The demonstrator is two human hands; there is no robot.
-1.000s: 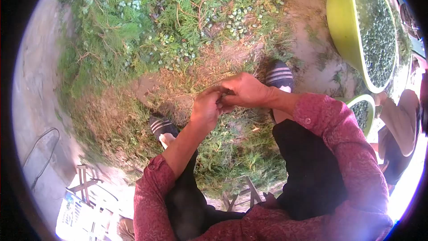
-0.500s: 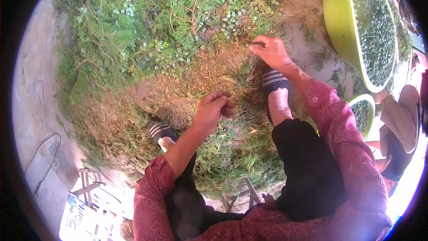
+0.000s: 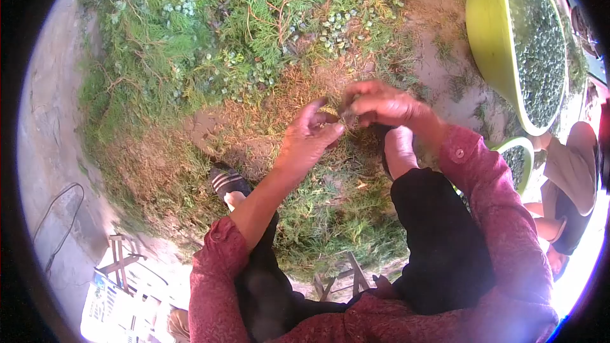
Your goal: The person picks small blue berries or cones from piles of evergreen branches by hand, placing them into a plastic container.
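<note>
In the middle of the view my left hand (image 3: 306,136) has its thumb and fingers curved and apart, the thumb tip close to my right hand. My right hand (image 3: 386,105) is blurred, its fingers closed together over a small greyish bit that is too small to name. Both hands are above trampled ground strewn with brown and green plant scraps (image 3: 267,121). Beyond them lies a heap of green conifer branches (image 3: 279,19) with pale bluish-green seed cones (image 3: 335,28) among the sprays.
A large yellow-green tub (image 3: 492,32) full of green cones stands at the right. Below it is a smaller green tub (image 3: 528,152). Another person's leg (image 3: 572,171) shows at the right edge. My striped slipper (image 3: 229,181) rests at left; a wooden stool (image 3: 121,263) stands lower left.
My right hand has come down and toward the left. My left hand has moved up and right with its fingers opening, so the two hands now nearly meet.
</note>
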